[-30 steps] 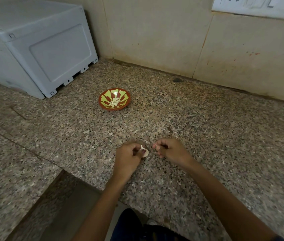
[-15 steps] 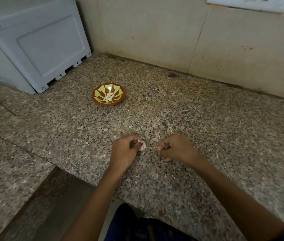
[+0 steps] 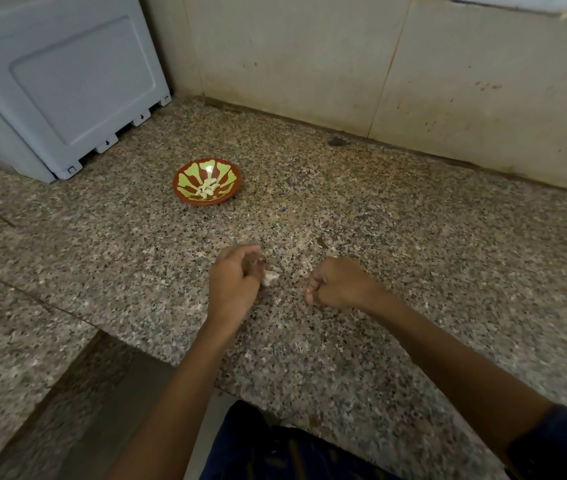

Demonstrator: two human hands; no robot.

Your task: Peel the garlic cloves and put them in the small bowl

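Head view: a garlic clove [image 3: 270, 278] is pinched in the left hand [image 3: 235, 284], low over the tabletop [image 3: 413, 237]. The right hand [image 3: 339, 285] is curled; its grip's contents cannot be told. Loosened skin is best cleared before carrying to the small bowl [image 3: 207, 181], well apart, where peeled cloves [image 3: 208, 188] lie.

One small red-and-green patterned bowl [image 3: 207, 181], one pale garlic clove [image 3: 270, 278] outside it, two bare hands, one grey plastic appliance [image 3: 57, 81].

A home kitchen: speckled granite counter [image 3: 379, 220], tiled wall [image 3: 310, 64], grey appliance [image 3: 67, 81].
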